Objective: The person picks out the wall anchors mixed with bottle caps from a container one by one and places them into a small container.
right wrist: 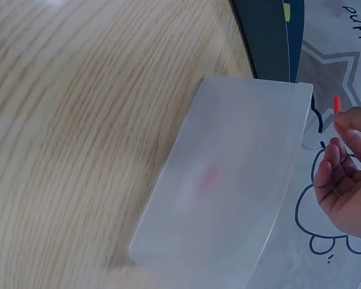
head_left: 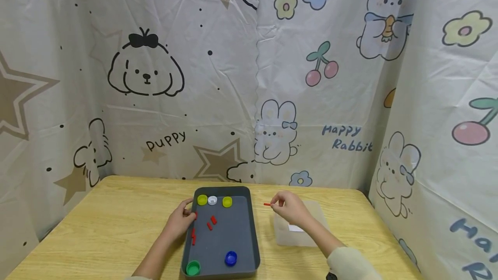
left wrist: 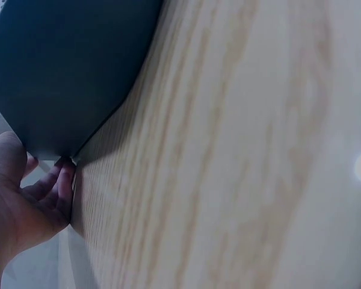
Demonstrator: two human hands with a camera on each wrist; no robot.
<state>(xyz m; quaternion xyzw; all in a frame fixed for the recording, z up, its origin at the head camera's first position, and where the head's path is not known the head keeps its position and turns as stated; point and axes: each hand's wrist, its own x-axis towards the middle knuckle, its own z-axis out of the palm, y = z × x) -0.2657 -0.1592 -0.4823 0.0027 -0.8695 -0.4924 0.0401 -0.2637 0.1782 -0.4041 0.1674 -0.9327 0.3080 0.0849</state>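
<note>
My left hand [head_left: 180,218] grips the left wall of a dark grey tray [head_left: 249,228], thumb over the rim. In the left wrist view its fingers [left wrist: 65,186] reach the tray's lower edge. Between thumb and fingertips, my right hand [head_left: 289,208] pinches a short red stick [head_left: 267,204], raised above a translucent white box [head_left: 285,239]. The right wrist view also shows that red stick [right wrist: 337,105] upright at the fingertips. Several similar red pieces [head_left: 213,220] lie in the tray, some along its left side, one close to my left thumb.
Round caps sit in the tray: two yellow [head_left: 227,202], one white [head_left: 212,200], one green [head_left: 193,268] and one blue [head_left: 231,259]. A blurred reddish patch [right wrist: 210,179] shows through the white box. A printed curtain [head_left: 218,111] hangs behind the wooden table [head_left: 116,219].
</note>
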